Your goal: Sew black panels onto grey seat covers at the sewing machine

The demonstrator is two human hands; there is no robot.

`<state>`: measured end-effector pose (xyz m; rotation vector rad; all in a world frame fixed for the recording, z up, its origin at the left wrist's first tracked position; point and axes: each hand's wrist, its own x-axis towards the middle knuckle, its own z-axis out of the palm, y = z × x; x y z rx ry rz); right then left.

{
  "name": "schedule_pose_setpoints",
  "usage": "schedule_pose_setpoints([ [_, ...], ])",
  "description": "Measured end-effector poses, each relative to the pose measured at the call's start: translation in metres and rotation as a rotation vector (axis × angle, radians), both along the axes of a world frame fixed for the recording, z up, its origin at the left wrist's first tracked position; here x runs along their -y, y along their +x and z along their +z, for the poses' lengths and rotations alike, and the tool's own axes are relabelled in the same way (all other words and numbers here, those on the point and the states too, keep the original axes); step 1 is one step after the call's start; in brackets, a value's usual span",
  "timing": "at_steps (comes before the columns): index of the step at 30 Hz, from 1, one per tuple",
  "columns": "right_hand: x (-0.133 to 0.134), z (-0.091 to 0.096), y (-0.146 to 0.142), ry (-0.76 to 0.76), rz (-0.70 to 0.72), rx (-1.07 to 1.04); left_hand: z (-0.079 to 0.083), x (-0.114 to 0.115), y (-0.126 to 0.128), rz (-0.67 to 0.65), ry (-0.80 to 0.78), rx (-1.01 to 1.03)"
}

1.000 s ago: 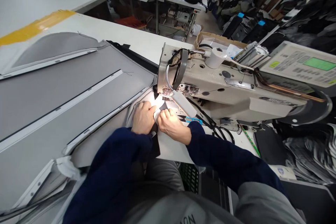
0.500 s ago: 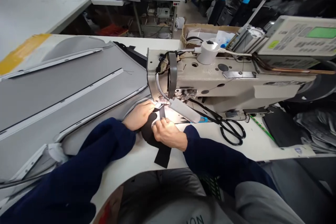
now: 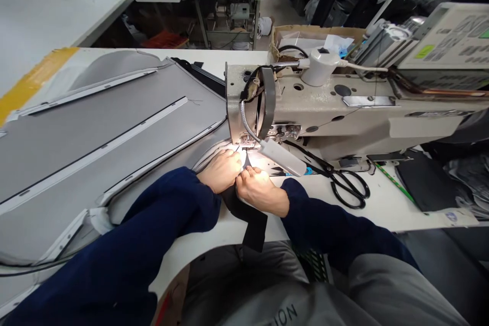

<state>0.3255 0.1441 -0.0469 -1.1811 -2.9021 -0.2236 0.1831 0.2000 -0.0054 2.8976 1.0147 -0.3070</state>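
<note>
two hands (image 3: 222, 170) (image 3: 261, 189), perhaps pinching black strip (image 3: 253, 224), grip overexposed

Black scissors (image 3: 330, 169), cardboard box (image 3: 305, 29), control panel (image 3: 451, 41), yellow tape (image 3: 34, 80)

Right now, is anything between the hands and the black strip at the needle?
Nothing visible. The left hand and right hand touch the strip at the machine. The lamp hangs just above the right hand; the scissors lie apart to its right.
</note>
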Motion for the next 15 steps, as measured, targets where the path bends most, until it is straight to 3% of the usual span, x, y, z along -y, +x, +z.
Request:
schedule_pose_setpoints([
  [7, 0.005, -0.017, 0.007, 0.187, 0.03, -0.115, 0.001, 0.001, 0.003, 0.06, -0.01, 0.013],
  [15, 0.001, -0.019, 0.01, 0.175, 0.065, -0.099, -0.011, 0.0, 0.002, 0.059, -0.015, 0.049],
])
